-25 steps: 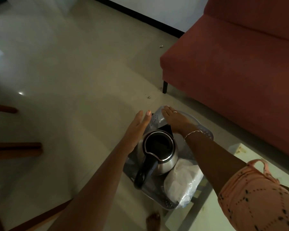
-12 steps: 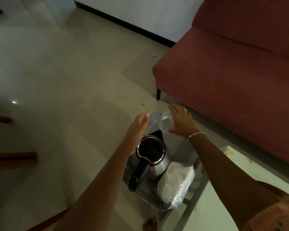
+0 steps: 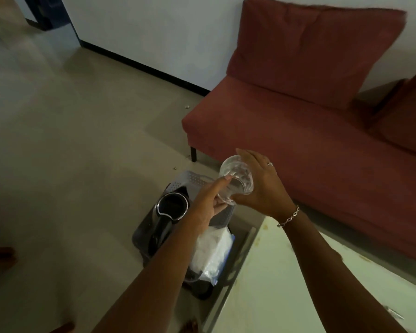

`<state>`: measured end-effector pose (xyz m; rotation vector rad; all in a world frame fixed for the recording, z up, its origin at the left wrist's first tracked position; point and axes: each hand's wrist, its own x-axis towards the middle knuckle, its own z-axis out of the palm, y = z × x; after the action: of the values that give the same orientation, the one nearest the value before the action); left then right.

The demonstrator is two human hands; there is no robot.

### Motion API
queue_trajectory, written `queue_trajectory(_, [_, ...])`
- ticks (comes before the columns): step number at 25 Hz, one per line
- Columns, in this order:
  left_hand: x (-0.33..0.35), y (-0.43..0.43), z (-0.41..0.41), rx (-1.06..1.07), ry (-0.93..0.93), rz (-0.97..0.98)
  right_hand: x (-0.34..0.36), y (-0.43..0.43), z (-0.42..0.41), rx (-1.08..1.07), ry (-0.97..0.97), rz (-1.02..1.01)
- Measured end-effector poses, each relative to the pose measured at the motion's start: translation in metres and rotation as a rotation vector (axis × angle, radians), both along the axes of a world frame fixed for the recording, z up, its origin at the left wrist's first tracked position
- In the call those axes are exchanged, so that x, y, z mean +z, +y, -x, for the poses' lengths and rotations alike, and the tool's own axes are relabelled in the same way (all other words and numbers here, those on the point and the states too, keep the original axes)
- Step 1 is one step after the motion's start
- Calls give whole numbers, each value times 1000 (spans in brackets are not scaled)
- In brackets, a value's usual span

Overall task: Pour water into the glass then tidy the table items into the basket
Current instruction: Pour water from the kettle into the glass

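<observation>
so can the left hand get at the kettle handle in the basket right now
Probably yes: the left hand hovers just above the kettle, whose black handle lies uncovered in the basket, though its fingers touch the glass.

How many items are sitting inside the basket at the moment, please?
2: the kettle at its left side, the white plastic bag at its right. The arms may hide others.

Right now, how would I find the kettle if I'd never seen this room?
Start at the red sofa and look down to the floor by its near corner, where a grey basket sits beside the pale table. The kettle stands in the basket's far left part, next to a white plastic bag. It is the only shiny metal thing there, with a black handle.
</observation>
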<state>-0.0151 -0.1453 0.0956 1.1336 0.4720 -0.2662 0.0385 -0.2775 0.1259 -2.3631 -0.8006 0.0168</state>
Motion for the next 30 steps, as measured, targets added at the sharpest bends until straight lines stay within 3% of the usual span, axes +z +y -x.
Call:
queue_trajectory(5, [8,-33,38,-65,-10,48,-14,-43,52,-72,355,-430])
queue_trajectory(8, [10,-41,54,-221,-10,-54,-25,-56,74,-133,354,-536])
queue_trajectory(11, [3,-29,68,-367,-120,-290,-29,-65,87,-161,355,-640])
queue_trajectory(14, [-31,13,83,64,-145,-763,-30,-74,95,-186,366,-655])
queue_trajectory(16, [-66,45,97,248,18,-1062,-31,-81,97,-201,372,-640])
queue_trajectory(17, [-83,57,104,239,149,-1092,-32,-84,98,-213,376,-631])
queue_trajectory(19, [-112,71,113,187,363,-942,-34,-90,99,-243,386,-616])
queue_trajectory(21, [-132,78,113,155,456,-838,-36,-93,100,-277,399,-609])
queue_trajectory(25, [-153,91,95,158,421,-844,-42,-97,101,-331,403,-597])
queue_trajectory(30, [-163,95,87,317,348,-602,-48,-103,103,-384,403,-585])
